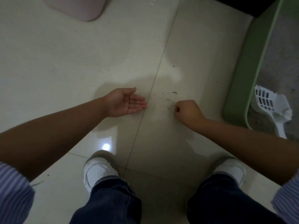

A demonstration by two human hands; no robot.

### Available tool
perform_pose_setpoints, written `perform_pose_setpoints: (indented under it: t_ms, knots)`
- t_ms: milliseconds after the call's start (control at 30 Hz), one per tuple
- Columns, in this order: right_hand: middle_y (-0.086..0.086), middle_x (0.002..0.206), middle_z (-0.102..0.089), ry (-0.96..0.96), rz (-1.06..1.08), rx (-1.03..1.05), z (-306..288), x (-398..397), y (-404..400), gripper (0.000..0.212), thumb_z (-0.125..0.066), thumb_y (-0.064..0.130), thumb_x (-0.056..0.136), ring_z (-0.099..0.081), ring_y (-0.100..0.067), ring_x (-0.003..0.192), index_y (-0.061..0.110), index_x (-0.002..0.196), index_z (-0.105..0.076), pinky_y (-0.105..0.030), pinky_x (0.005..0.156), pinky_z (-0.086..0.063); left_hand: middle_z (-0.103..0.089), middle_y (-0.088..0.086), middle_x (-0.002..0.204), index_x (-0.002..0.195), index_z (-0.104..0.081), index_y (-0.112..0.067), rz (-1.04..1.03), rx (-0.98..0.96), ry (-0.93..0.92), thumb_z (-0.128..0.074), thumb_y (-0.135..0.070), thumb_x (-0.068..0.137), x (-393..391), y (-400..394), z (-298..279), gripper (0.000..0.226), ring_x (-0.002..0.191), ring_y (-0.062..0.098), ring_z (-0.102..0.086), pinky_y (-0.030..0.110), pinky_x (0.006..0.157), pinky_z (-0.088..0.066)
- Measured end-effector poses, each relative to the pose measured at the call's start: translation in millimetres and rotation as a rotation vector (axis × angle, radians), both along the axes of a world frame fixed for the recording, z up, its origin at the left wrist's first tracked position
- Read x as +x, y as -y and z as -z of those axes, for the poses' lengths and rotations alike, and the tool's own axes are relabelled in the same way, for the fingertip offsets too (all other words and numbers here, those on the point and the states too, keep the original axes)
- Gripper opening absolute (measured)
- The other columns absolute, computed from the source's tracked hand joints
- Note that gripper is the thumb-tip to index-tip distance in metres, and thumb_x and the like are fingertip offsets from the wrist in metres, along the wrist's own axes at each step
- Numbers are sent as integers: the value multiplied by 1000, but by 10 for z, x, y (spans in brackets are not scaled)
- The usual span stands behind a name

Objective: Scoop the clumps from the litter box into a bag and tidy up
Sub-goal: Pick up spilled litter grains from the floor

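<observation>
Stray litter grains [168, 98] lying on tile between hands, nine o'clock of litter box [239, 75]; left hand [127, 102] cupping flat-fingered, right hand [187, 111] curling, pinching unclear; grains likely light, loose, pinch-sized.

Litter box [239, 78] cut by right edge; right hand [187, 110] grip contents hidden.

This looks like a room in a home: glossy pale floor tiles [80, 62] lie under both hands, a green litter box [239, 81] with a white scoop [268, 105] sits right of the right hand [187, 111], and a pink bin [76, 7] stands well beyond the left hand [126, 102].
</observation>
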State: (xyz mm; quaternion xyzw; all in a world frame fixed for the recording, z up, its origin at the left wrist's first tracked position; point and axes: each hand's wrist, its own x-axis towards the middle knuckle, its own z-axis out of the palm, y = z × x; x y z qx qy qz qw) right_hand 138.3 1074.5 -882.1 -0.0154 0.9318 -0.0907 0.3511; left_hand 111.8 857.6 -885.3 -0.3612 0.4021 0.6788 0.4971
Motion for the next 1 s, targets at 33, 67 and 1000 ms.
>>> perform_pose_setpoints:
  t_ms: [33, 67, 1000]
  knots:
    - [-21, 105, -66, -21, 2, -28, 14, -28, 45, 24, -44, 6, 90, -59, -33, 101, -5, 97, -65, -31, 85, -44, -72, 15, 67, 57, -73, 2, 8, -2, -3, -32, -30, 99, 3, 1, -5, 67, 61, 20, -72, 24, 58, -57]
    - [-21, 103, -67, -37, 0, -47, 10, -64, 91, 24, -45, 8, 90, -59, -33, 99, -4, 96, -65, -31, 84, -44, -72, 15, 67, 57, -73, 2, 12, 0, -4, -33, -31, 99, 5, 2, -7, 67, 61, 20, -72, 24, 58, -57]
    - [-11, 59, -63, -319, -561, -316, 196, 20, 382, 10, -59, 6, 63, -61, -27, 54, 3, 55, -64, -25, 46, -52, -71, 9, 60, 84, -59, 0, -57, -100, -31, -35, -31, 98, 23, 51, -58, 42, 55, 15, -70, 20, 55, -56]
